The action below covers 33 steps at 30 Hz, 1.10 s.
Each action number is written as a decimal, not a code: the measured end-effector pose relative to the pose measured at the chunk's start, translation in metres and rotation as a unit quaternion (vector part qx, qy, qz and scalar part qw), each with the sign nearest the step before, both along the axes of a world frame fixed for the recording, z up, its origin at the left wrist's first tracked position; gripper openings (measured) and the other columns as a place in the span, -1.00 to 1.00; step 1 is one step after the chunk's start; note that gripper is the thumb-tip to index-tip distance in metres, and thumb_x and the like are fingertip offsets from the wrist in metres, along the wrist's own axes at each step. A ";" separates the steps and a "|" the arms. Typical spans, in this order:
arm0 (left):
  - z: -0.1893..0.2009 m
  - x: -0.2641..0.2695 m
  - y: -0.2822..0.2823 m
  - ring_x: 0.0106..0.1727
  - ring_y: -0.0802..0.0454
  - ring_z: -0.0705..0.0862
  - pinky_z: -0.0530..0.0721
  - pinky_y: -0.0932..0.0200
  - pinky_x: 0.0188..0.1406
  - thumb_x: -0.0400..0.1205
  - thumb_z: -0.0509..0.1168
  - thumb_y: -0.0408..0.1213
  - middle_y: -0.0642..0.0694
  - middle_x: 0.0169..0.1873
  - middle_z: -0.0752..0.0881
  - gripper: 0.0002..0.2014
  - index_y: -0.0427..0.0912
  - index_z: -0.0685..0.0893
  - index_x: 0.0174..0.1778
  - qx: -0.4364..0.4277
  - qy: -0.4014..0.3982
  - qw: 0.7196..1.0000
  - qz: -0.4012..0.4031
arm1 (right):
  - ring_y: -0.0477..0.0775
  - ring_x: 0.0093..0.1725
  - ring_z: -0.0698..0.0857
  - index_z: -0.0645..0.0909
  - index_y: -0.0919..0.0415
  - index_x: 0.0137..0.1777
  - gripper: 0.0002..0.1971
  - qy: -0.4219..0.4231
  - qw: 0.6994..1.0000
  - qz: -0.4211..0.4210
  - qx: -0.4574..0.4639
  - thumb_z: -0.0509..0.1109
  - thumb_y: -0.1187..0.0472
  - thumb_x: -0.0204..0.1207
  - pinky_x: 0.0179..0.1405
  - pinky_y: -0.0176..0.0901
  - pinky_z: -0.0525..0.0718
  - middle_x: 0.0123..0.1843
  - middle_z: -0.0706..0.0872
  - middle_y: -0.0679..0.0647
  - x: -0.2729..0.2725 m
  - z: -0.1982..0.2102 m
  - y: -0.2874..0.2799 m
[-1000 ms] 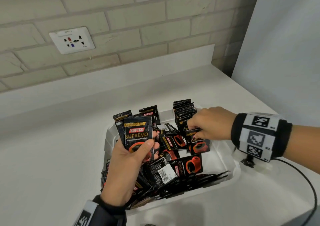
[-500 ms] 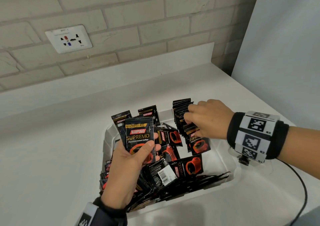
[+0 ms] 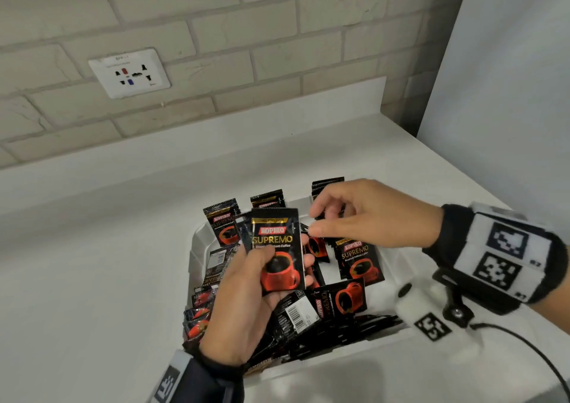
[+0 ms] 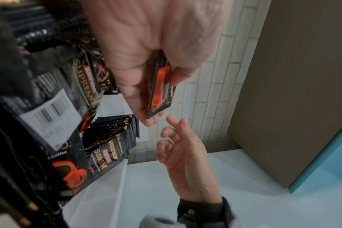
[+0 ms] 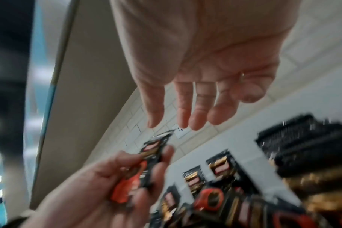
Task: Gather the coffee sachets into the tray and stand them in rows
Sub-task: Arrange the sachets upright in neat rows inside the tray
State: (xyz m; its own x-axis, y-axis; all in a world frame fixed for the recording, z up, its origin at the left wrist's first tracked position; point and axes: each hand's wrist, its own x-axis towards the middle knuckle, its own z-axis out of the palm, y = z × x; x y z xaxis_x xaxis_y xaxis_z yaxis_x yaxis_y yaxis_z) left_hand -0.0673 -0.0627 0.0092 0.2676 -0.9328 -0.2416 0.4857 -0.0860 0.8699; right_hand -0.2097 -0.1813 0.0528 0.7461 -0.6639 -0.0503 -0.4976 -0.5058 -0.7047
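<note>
Right hand (image 3: 364,214) has just come off the standing row (image 3: 328,186) at the tray's (image 3: 197,242) far right, fingers loose and empty now, heading for the sachet (image 3: 276,248) the left hand (image 3: 246,304) grips above the tray. Looks like a handover, so another goes in the row.

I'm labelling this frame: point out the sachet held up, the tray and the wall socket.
held sachet (image 3: 275,250): head view, its printed front.
tray (image 3: 197,239): head view, left rim corner.
wall socket (image 3: 129,73): head view, middle of the plate.
</note>
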 end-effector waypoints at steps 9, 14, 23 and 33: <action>-0.003 -0.013 -0.002 -0.27 -0.01 0.80 0.74 0.23 -0.39 0.46 0.34 -0.38 -0.08 -0.25 0.82 -0.77 -0.12 0.63 0.03 -0.025 -0.171 0.984 -0.050 | -0.14 -0.48 0.59 0.56 -0.08 -0.11 -0.74 -0.111 0.982 -0.045 0.144 0.55 0.21 0.32 -0.50 -0.30 0.58 -0.40 0.64 0.00 -0.002 -0.016 0.003; -0.001 -0.011 -0.001 -0.18 0.06 0.81 0.73 0.26 -0.39 0.33 0.35 -0.24 0.01 -0.18 0.83 -0.68 -0.10 0.63 0.02 -0.033 -0.167 0.984 -0.048 | -0.17 -0.46 0.59 0.60 0.05 -0.21 -0.85 -0.137 0.977 -0.080 0.140 0.52 0.26 0.34 -0.51 -0.38 0.59 -0.31 0.65 0.05 -0.012 -0.008 -0.005; -0.002 -0.012 -0.001 -0.25 0.06 0.71 0.60 0.20 -0.30 0.46 0.22 -0.02 -0.06 -0.18 0.79 -0.66 -0.12 0.72 0.00 -0.016 -0.042 0.999 -0.030 | -0.10 -0.47 0.62 0.57 0.13 -0.17 -0.84 -0.145 0.971 -0.071 0.173 0.49 0.33 0.36 -0.56 -0.37 0.61 -0.32 0.67 0.14 -0.014 -0.006 -0.006; 0.002 0.001 0.001 -0.40 0.09 0.35 0.29 0.16 -0.34 0.38 0.22 0.07 -0.02 -0.42 0.47 -0.45 -0.19 0.65 0.19 0.001 0.115 0.993 0.020 | -0.13 -0.47 0.67 0.58 0.21 -0.14 -0.87 -0.170 0.958 -0.092 0.213 0.46 0.32 0.35 -0.52 -0.37 0.63 -0.43 0.75 -0.01 -0.035 -0.002 -0.011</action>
